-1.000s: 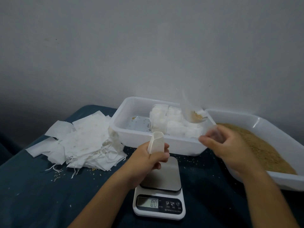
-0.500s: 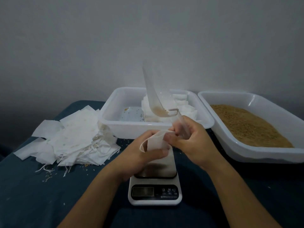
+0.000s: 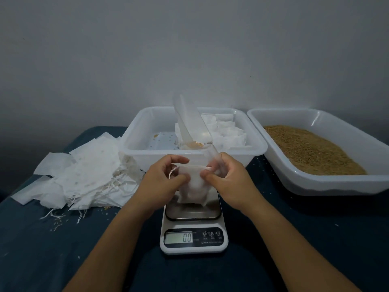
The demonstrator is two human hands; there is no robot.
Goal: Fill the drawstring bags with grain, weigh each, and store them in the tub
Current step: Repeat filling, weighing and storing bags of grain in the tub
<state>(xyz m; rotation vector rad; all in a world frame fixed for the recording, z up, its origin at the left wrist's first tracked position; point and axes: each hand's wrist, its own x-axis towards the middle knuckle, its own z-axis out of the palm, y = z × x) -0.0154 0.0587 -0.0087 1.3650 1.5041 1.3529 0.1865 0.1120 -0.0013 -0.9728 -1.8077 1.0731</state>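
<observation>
White fabric drawstring bag [image 3: 192, 187] hangs mouth-up, long axis vertical, over the scale [image 3: 193, 228] — left hand [image 3: 164, 182] and right hand [image 3: 226, 180] pinch its rim, right also gripping the clear scoop [image 3: 190, 123], tilted up-left. Beyond: storage tub [image 3: 147, 152]; right, grain tray [image 3: 315, 182].

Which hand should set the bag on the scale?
Left, probably. The left hand grips only the bag, just above the scale, while the right hand also holds the scoop.
</observation>
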